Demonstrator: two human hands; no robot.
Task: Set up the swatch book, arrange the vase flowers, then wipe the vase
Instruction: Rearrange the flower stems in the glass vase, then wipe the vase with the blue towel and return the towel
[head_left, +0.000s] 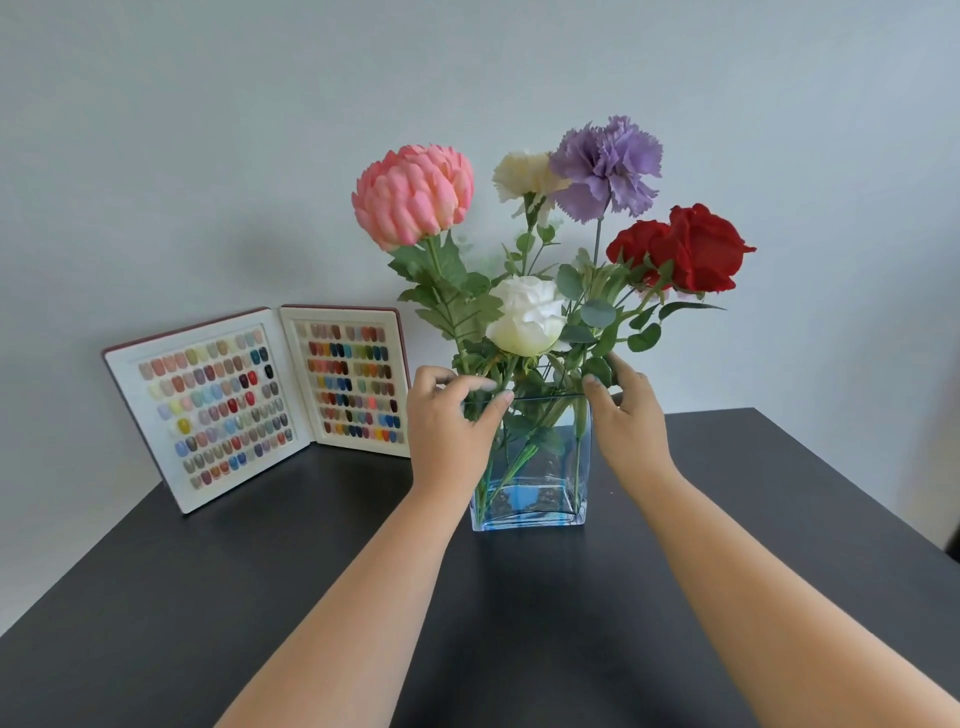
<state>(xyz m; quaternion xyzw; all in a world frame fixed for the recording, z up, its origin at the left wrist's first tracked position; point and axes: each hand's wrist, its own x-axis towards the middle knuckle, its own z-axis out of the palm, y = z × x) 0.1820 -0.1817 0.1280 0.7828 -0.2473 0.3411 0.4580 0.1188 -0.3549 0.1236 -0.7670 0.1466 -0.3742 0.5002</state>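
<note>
The swatch book (260, 402) stands open and upright at the back left of the dark tabletop (260, 597), its two leaves splayed toward the camera and propped near the wall, so the first step looks finished. The glass vase (530, 467), a clear blue-tinted rectangular one, sits near the middle of the tabletop, just right of the book and apart from it. It holds a pink bloom (413, 195), a cream carnation (524, 174), a purple carnation (605, 166), red roses (685, 249) and a white rose (527, 317), all spread fairly evenly above the rim. The left hand (447, 426) is at the vase's left upper edge with fingers curled loosely round the stems there; its grip looks narrow and seems to pinch a stem or leaf, though which one cannot be told. The right hand (628, 415) is at the right upper edge, fingers partly spread among the foliage, a wide grip that touches leaves without clearly closing on anything. The person therefore appears to be in the middle step, nudging stems into place. The wiping is judged still to come: no cloth is in view anywhere on the tabletop, and neither hand carries one
</note>
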